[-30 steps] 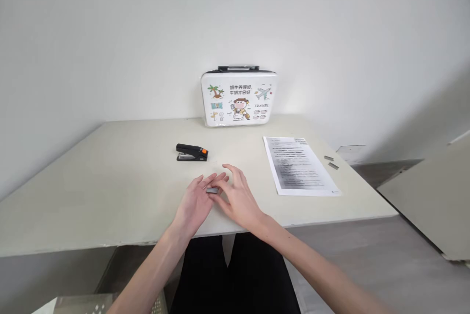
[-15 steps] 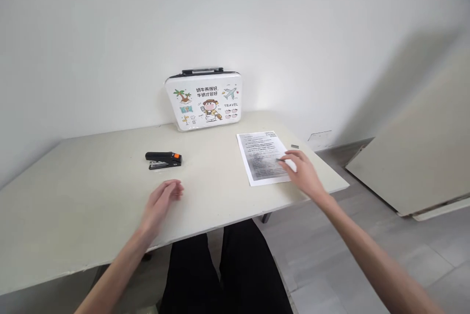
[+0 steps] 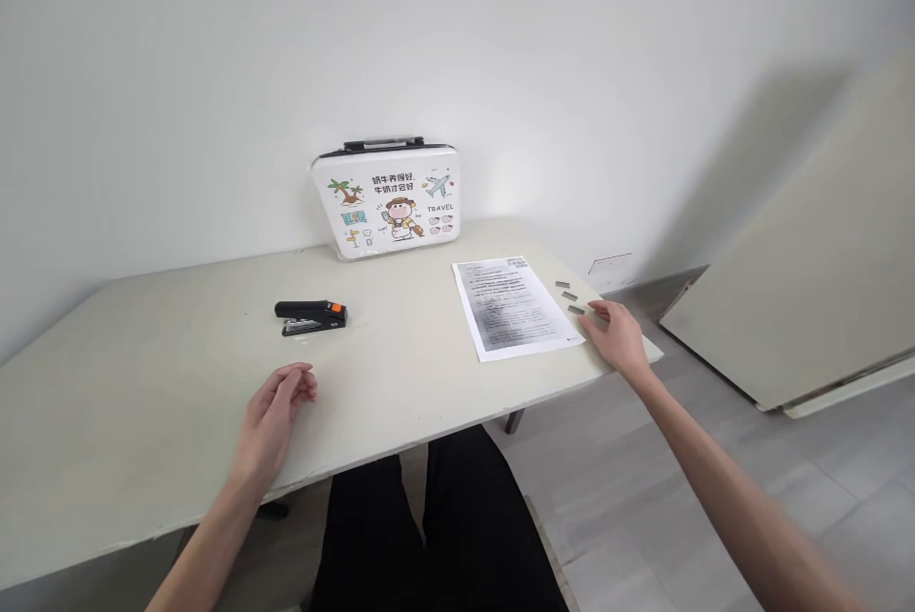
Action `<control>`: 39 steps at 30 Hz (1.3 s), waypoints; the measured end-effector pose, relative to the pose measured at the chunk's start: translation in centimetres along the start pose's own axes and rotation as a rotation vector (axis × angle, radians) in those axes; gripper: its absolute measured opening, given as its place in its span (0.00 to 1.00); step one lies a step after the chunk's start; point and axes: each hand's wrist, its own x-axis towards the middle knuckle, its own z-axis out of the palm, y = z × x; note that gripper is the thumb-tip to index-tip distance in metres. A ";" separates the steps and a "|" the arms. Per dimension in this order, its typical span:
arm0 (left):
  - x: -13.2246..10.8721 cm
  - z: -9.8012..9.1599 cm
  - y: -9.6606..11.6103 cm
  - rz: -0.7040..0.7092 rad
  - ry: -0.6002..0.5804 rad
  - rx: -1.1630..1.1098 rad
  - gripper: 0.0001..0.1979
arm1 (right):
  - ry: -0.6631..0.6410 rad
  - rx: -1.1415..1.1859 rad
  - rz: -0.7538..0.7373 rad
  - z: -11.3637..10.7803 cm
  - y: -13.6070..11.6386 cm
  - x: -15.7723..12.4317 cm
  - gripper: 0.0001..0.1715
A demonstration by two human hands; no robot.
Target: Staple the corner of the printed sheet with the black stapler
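Note:
At the table's right edge, my right hand (image 3: 616,337) has its thumb and fingertips at the right end of a grey strip of staples (image 3: 576,310), apparently pinching it against the tabletop. Two more staple strips (image 3: 570,295) lie just behind it in a loose row. Left of them is a printed sheet of paper (image 3: 511,307), flat on the table. My left hand (image 3: 275,412) rests near the front edge, its fingers curled in with nothing visible in them. Beyond it lies a black stapler (image 3: 312,316) with an orange part on top.
A white carry case (image 3: 393,202) with cartoon prints and a black handle stands against the wall at the back of the pale table (image 3: 172,383). To the right, a large light panel (image 3: 793,278) stands on the grey floor beyond the table's edge.
My right hand has moved right, from over the paper to the table's edge, taking a staple strip with it. Three strips now show beside the sheet. My left hand has drawn slightly left.

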 end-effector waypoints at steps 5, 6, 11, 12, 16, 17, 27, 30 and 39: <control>-0.1 -0.3 -0.3 0.031 -0.021 0.058 0.19 | -0.009 -0.003 -0.028 0.2 -0.6 -0.9 0.19; -0.1 -0.3 -0.3 0.038 -0.020 0.076 0.19 | -0.014 -0.010 -0.040 0.3 -0.8 -1.0 0.19; -0.5 -0.1 0.1 0.054 -0.021 0.151 0.19 | -0.032 -0.061 -0.077 0.6 -1.4 -1.1 0.20; -0.6 0.0 0.2 0.053 -0.022 0.158 0.19 | -0.033 -0.072 -0.078 0.7 -1.4 -1.1 0.21; -0.9 0.2 0.6 0.047 -0.025 0.169 0.18 | -0.026 -0.120 -0.064 1.0 -1.2 -1.1 0.24; -0.9 0.2 0.7 0.044 -0.027 0.169 0.18 | -0.024 -0.129 -0.061 1.1 -1.1 -1.1 0.25; -0.9 0.0 0.6 0.043 -0.016 0.172 0.19 | 0.008 -0.153 -0.016 1.0 -1.5 -1.4 0.27; -0.8 -0.1 0.4 0.045 -0.015 0.172 0.19 | 0.015 -0.159 -0.010 0.9 -1.6 -1.4 0.27; -0.9 -0.1 0.5 0.054 -0.023 0.170 0.18 | 0.017 -0.203 -0.027 1.0 -1.7 -1.1 0.26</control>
